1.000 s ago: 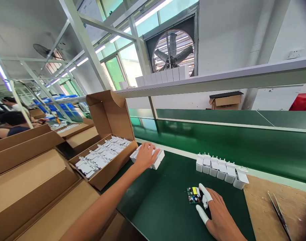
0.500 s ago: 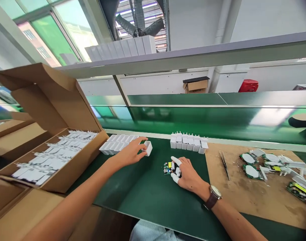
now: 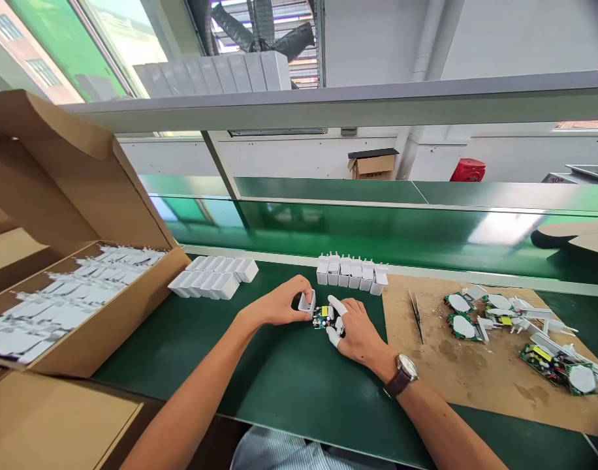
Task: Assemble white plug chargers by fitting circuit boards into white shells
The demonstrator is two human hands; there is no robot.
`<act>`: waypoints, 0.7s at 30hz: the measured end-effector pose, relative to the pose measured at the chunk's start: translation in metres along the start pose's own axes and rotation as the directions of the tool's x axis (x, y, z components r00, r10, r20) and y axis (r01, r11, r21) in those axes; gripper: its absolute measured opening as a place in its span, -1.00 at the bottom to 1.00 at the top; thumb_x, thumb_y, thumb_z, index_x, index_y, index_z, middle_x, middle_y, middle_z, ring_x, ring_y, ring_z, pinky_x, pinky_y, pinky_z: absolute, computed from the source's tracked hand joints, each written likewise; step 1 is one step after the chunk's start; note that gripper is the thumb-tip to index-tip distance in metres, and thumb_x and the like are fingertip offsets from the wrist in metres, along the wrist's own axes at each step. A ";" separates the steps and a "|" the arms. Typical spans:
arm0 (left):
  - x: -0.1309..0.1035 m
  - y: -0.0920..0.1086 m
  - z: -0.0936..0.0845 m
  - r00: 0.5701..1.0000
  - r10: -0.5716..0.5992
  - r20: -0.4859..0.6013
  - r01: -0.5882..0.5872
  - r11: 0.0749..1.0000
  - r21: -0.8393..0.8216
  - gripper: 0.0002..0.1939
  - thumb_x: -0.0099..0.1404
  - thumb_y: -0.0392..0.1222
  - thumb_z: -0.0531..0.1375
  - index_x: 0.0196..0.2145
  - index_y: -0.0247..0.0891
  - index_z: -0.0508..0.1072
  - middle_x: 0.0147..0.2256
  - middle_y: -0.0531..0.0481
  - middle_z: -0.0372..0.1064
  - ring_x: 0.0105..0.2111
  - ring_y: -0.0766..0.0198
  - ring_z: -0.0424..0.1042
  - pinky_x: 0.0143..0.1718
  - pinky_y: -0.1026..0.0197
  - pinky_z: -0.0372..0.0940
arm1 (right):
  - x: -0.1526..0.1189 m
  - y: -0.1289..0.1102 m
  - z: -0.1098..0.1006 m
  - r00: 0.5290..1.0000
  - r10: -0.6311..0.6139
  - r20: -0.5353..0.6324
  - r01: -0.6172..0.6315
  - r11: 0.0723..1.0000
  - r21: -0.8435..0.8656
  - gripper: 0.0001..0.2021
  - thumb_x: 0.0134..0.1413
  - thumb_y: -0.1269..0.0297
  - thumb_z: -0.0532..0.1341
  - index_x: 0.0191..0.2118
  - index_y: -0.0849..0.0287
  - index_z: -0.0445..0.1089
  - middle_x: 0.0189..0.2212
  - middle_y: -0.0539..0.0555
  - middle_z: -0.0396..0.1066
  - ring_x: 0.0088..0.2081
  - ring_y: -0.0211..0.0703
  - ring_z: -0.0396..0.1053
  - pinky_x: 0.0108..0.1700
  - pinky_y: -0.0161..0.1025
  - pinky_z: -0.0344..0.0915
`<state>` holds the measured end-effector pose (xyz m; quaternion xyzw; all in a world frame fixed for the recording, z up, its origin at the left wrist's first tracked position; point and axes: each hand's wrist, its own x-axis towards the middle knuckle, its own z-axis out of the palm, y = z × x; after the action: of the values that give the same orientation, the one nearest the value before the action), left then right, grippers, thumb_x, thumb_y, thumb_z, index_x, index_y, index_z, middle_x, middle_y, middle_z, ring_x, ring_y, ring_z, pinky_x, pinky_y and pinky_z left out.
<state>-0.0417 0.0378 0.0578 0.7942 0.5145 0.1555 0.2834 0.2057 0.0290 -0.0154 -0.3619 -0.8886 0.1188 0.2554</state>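
Note:
Between thumb and fingers, my left hand [image 3: 285,301] grips a small white plastic housing [image 3: 307,302], its open side turned to the right. My right hand [image 3: 354,326], with white covers on thumb and forefinger, pinches a small circuit board [image 3: 323,317] carrying a yellow part. The board's left end is right at the housing's opening; whether it is inside I cannot tell. To the left, white housings [image 3: 213,277] stand in two rows. Behind my hands is a row of white housings with prongs [image 3: 352,273].
An open cardboard box [image 3: 108,313] full of white parts stands at the left. On the right, a brown cardboard sheet [image 3: 440,372] bears tweezers [image 3: 416,316] and several circuit boards with white parts [image 3: 499,313]. A shelf [image 3: 328,104] runs across above the green bench [image 3: 279,391].
My left hand has brought the white housing from the rows on the left over to the circuit board. My right hand still holds the board. The view has shifted somewhat.

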 end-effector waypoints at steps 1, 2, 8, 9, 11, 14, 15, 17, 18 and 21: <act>-0.005 -0.004 0.003 1.000 -0.015 -0.025 0.014 0.999 -0.029 -0.58 0.14 -0.09 0.36 -0.04 -0.16 0.45 0.05 -0.11 0.39 0.01 0.07 0.46 0.11 0.03 0.38 | 0.000 0.000 -0.001 1.000 0.008 -0.004 -0.008 1.000 0.000 -0.29 0.09 0.49 0.22 0.38 0.29 0.11 -0.07 0.27 0.46 0.04 0.18 0.34 0.08 0.14 0.35; -0.008 -0.008 0.008 0.998 -0.031 -0.051 0.028 0.998 -0.057 -0.40 0.11 -0.07 0.40 0.09 -0.16 0.38 0.09 -0.12 0.39 0.05 0.05 0.45 0.14 0.01 0.37 | 0.001 0.000 -0.002 1.000 0.019 -0.013 -0.018 1.000 0.003 -0.30 0.09 0.50 0.22 0.37 0.30 0.13 -0.06 0.27 0.46 0.03 0.18 0.34 0.08 0.13 0.36; -0.013 -0.026 0.039 0.982 -0.057 -0.178 0.024 0.983 -0.179 -0.34 0.18 -0.03 0.40 0.19 -0.13 0.33 0.16 -0.14 0.38 0.12 -0.02 0.42 0.21 -0.05 0.33 | 0.004 -0.002 -0.013 0.976 0.085 -0.201 -0.076 0.996 0.053 -0.35 0.17 0.47 0.18 0.37 0.13 0.11 -0.02 0.23 0.45 0.01 0.16 0.36 0.06 0.17 0.40; -0.014 -0.027 0.043 0.978 -0.034 -0.204 -0.006 0.981 -0.193 -0.38 0.20 -0.05 0.38 0.18 -0.13 0.34 0.15 -0.14 0.38 0.12 0.00 0.42 0.20 -0.04 0.34 | 0.004 -0.003 -0.015 0.966 0.083 -0.243 -0.069 0.996 0.064 -0.36 0.20 0.44 0.18 0.37 0.12 0.10 -0.01 0.23 0.44 0.03 0.16 0.36 0.07 0.16 0.41; -0.016 -0.028 0.049 0.965 0.034 -0.258 -0.087 0.977 -0.196 -0.37 0.24 -0.10 0.36 0.23 -0.12 0.31 0.16 -0.15 0.35 0.13 0.01 0.40 0.21 -0.01 0.34 | 0.003 -0.007 -0.019 0.952 0.058 -0.299 -0.034 0.996 0.084 -0.38 0.24 0.39 0.20 0.38 0.10 0.07 0.03 0.23 0.43 0.07 0.15 0.35 0.09 0.13 0.41; -0.020 -0.031 0.053 0.942 0.145 -0.301 -0.190 0.974 -0.125 -0.35 0.33 -0.17 0.28 0.32 -0.11 0.22 0.20 -0.20 0.28 0.19 0.02 0.35 0.25 0.01 0.31 | 0.002 -0.014 -0.023 0.955 -0.030 -0.295 0.052 0.996 0.068 -0.36 0.26 0.38 0.21 0.39 0.06 0.03 0.05 0.22 0.41 0.07 0.13 0.36 0.10 0.12 0.41; -0.020 -0.031 0.054 0.935 0.179 -0.307 -0.216 0.972 -0.090 -0.35 0.35 -0.19 0.25 0.35 -0.10 0.20 0.20 -0.20 0.27 0.20 0.02 0.34 0.25 0.00 0.31 | 0.002 -0.016 -0.024 0.958 -0.058 -0.281 0.075 0.996 0.052 -0.35 0.27 0.40 0.21 0.40 0.05 0.01 0.05 0.21 0.42 0.07 0.13 0.36 0.09 0.12 0.42; -0.021 -0.032 0.055 0.919 0.233 -0.320 -0.252 0.968 -0.019 -0.32 0.38 -0.24 0.22 0.39 -0.06 0.14 0.19 -0.21 0.26 0.20 0.01 0.33 0.23 -0.03 0.33 | 0.001 -0.019 -0.023 0.956 -0.104 -0.273 0.113 0.993 0.019 -0.32 0.28 0.45 0.19 0.43 0.05 -0.02 0.05 0.22 0.41 0.07 0.13 0.35 0.09 0.13 0.42; -0.022 -0.033 0.055 0.909 0.254 -0.330 -0.264 0.964 0.014 -0.30 0.38 -0.27 0.21 0.40 -0.04 0.10 0.19 -0.21 0.25 0.19 0.01 0.33 0.21 -0.05 0.35 | 0.001 -0.020 -0.023 0.953 -0.124 -0.276 0.131 0.991 0.007 -0.31 0.28 0.47 0.19 0.44 0.06 -0.04 0.06 0.23 0.41 0.08 0.13 0.34 0.09 0.14 0.42; -0.021 -0.032 0.057 0.879 0.308 -0.364 -0.292 0.951 0.099 -0.23 0.37 -0.36 0.19 0.43 0.00 0.03 0.15 -0.21 0.26 0.15 0.00 0.33 0.14 -0.08 0.40 | 0.001 -0.021 -0.021 0.944 -0.168 -0.283 0.172 0.985 -0.011 -0.28 0.25 0.52 0.20 0.45 0.14 -0.05 0.05 0.25 0.41 0.07 0.14 0.32 0.07 0.16 0.42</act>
<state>-0.0434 0.0118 -0.0052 0.8253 0.4331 0.3358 0.1359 0.2036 0.0153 0.0109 -0.2955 -0.8700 0.0497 0.3915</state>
